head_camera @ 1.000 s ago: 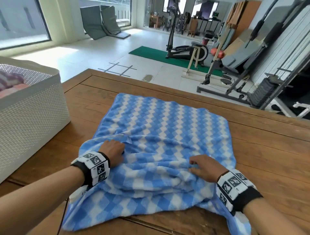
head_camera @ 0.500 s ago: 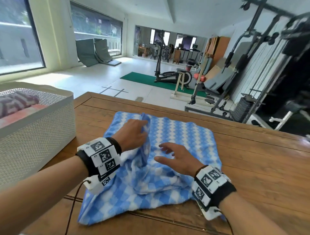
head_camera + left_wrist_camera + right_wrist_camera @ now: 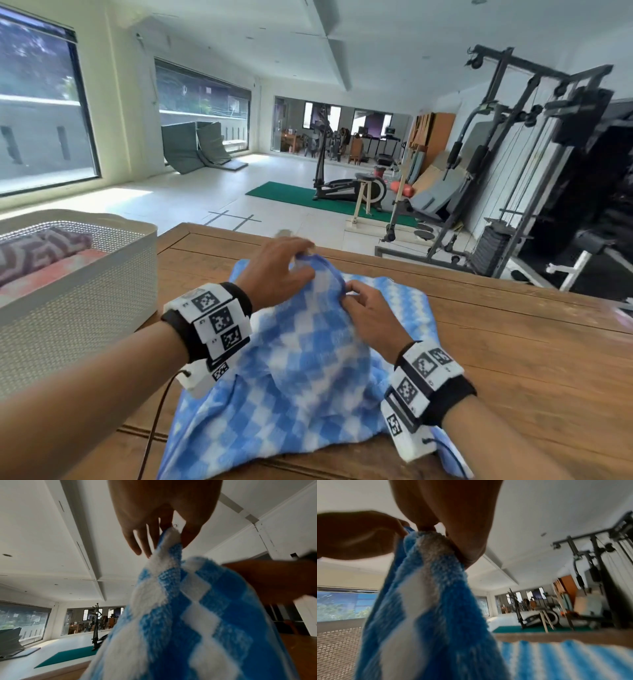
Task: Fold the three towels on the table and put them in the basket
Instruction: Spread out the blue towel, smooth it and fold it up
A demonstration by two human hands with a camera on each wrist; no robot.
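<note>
Both hands pinch the blue checked towel [image 3: 308, 370] at mid-frame, left hand [image 3: 277, 274] beside right hand [image 3: 370, 315], lifting its edge above the table [image 3: 513, 342]; the basket [image 3: 78, 308] sits left.

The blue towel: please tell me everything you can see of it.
The towel is terry cloth in a blue and white check. It lies rumpled on the table, right of the basket. Its near edge is lifted in a peak; the left hand and right hand pinch it there, close together.
</note>
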